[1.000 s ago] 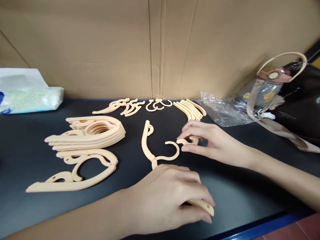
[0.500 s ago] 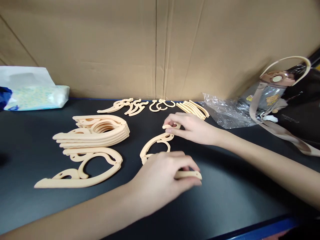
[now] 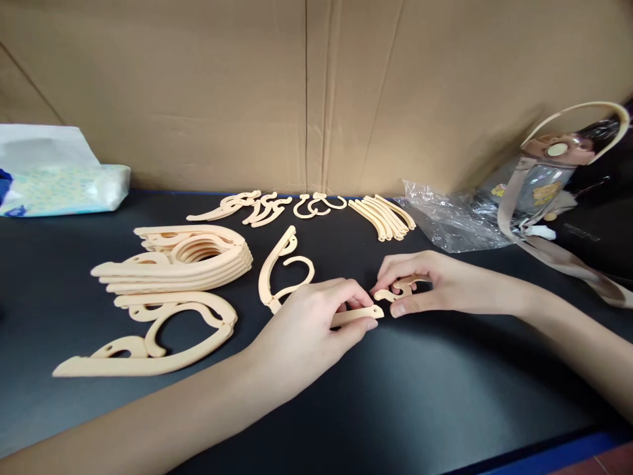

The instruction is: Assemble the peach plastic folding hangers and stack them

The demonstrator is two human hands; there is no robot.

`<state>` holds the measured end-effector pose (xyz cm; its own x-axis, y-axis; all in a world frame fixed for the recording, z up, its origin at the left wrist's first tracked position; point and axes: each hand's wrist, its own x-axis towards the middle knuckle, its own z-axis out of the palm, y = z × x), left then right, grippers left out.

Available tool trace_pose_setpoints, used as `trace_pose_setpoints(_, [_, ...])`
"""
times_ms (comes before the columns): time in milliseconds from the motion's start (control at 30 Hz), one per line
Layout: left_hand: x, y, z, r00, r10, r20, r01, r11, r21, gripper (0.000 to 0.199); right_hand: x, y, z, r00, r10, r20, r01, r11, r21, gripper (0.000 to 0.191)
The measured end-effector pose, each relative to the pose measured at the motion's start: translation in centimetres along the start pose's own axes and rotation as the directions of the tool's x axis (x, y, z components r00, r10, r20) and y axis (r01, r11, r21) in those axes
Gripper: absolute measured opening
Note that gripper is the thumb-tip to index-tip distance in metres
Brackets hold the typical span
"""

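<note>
Left hand (image 3: 307,324) grips the hanger (image 3: 268,274), apparently steadying its end; beside the hanger, right hand (image 3: 422,284) pinches a clip (image 3: 384,295), seemingly keeping its tip clear.

Found a partly assembled hanger (image 3: 266,280), pale cream and smooth, with its middle covered by the left hand (image 3: 311,323). Saw a slim upper arm (image 3: 277,249) on it, bowed outward to the left, with a small crescent (image 3: 289,247) set along the inner side of the far tip. Noticed a thin hook (image 3: 312,269) curling up from that arm's near end, with its mouth facing back toward the arm. Made out a slender bar (image 3: 357,316) jutting rightward from the same grasp, pierced near the end. Saw a small wavy piece (image 3: 407,289), also cream, pinched in the right hand (image 3: 440,285), with one tip bare just beside the bar's end.
</note>
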<state>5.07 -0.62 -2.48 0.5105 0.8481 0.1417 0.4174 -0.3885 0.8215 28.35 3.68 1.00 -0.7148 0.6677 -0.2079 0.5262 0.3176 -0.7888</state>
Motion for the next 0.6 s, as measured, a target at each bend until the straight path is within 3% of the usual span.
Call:
trace_pose_setpoints(300, [0.3, 0.1, 0.0, 0.999, 0.019, -0.041, -0.020, 1.000, -0.014, 0.006, -0.7, -1.1, -0.3, 0.995, 0.029, 0.094, -0.036, 0.997, 0.071, 0.026])
trace_pose_setpoints(600, [0.3, 0.3, -0.2, 0.999, 0.052, -0.011, -0.052, 0.998, 0.022, 0.003, -0.7, -1.5, -0.2, 0.981, 0.091, 0.171, -0.124, 0.972, 0.200, 0.023])
